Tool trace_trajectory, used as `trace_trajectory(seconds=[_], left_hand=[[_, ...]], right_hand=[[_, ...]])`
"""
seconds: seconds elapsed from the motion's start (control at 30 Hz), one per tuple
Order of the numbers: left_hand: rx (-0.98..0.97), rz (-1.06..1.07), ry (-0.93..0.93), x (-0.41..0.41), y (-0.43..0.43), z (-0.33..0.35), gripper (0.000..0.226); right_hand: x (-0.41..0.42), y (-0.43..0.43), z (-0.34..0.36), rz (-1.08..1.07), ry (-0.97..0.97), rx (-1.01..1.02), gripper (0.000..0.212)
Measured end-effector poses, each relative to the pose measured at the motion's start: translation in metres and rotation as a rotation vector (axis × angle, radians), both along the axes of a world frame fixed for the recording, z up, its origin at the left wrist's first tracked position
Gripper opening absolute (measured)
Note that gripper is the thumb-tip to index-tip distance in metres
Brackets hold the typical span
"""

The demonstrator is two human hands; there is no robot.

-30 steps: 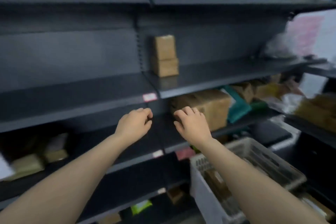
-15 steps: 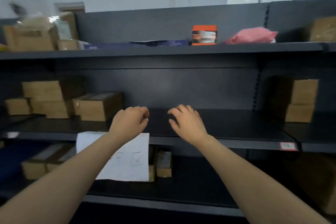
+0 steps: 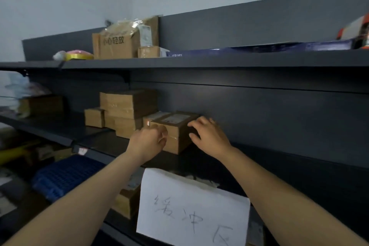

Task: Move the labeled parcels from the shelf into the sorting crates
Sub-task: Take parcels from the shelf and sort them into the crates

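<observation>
A brown cardboard parcel [image 3: 176,135] with a white label on top sits on the middle level of the dark shelf [image 3: 269,160]. My left hand [image 3: 148,141] is at the parcel's front left corner, its loosely curled fingers against the front face. My right hand [image 3: 208,136] holds the parcel's right side, fingers bent over the top edge and thumb on the side face. A second labeled parcel [image 3: 154,115] lies just behind, partly hidden. No sorting crate for the parcels shows in this view.
A stack of plain boxes [image 3: 127,104] and a small box [image 3: 94,117] stand left of the parcel. A handwritten paper sign [image 3: 191,211] hangs from the shelf edge below. A blue crate [image 3: 65,175] sits lower left. The top level carries a large carton [image 3: 115,45].
My view swung left along the shelf and away from the white crate. Both hands moved from empty air onto the labeled parcel, the right one closing on its side.
</observation>
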State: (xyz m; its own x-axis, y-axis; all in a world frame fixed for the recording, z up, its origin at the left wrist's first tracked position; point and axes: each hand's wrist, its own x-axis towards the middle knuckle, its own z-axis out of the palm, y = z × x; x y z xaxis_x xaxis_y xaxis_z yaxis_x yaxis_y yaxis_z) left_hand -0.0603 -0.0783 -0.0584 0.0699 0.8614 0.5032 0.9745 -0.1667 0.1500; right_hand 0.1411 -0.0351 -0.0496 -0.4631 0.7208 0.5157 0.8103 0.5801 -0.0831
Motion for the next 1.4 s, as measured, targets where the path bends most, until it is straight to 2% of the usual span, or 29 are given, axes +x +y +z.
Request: trace_trajectory(seconds=[0.17, 0.33, 0.43, 0.6, 0.7, 0.8, 0.97, 1.07, 1.2, 1.3, 1.4], left_hand=[[-0.009, 0.057, -0.032, -0.031, 0.050, -0.001, 0.032], [-0.080, 0.087, -0.092, -0.057, 0.095, -0.007, 0.055], [-0.153, 0.051, -0.113, -0.061, 0.120, -0.010, 0.055], [-0.273, -0.184, -0.315, -0.058, 0.141, -0.013, 0.048], [-0.279, -0.248, -0.299, -0.063, 0.142, -0.012, 0.043], [-0.226, -0.277, -0.228, -0.074, 0.140, -0.006, 0.036], [0.024, -0.209, -0.102, -0.112, 0.140, 0.006, 0.041], [0.116, -0.119, -0.128, -0.145, 0.142, 0.017, 0.045], [0.230, 0.070, -0.187, -0.181, 0.155, 0.033, 0.053], [0.250, 0.088, -0.332, -0.199, 0.170, 0.043, 0.061], [0.159, 0.127, -0.564, -0.209, 0.186, 0.048, 0.066]], right_hand=[[-0.043, 0.066, 0.008, 0.006, -0.013, -0.007, 0.045], [-0.074, 0.100, -0.001, 0.004, -0.158, -0.119, 0.056], [-0.075, 0.107, -0.009, -0.026, -0.205, -0.136, 0.055], [-0.067, 0.102, -0.014, -0.134, -0.046, -0.059, 0.040], [-0.070, 0.096, -0.011, -0.256, -0.004, -0.003, 0.036], [-0.088, 0.089, -0.007, -0.332, -0.034, 0.035, 0.033], [-0.141, 0.084, 0.006, -0.274, -0.033, 0.045, 0.030], [-0.179, 0.092, 0.016, -0.195, 0.084, -0.007, 0.037], [-0.233, 0.121, 0.033, -0.154, 0.317, -0.227, 0.055], [-0.269, 0.149, 0.042, -0.157, 0.588, -0.371, 0.064], [-0.292, 0.169, 0.048, -0.209, 0.923, -0.559, 0.073]])
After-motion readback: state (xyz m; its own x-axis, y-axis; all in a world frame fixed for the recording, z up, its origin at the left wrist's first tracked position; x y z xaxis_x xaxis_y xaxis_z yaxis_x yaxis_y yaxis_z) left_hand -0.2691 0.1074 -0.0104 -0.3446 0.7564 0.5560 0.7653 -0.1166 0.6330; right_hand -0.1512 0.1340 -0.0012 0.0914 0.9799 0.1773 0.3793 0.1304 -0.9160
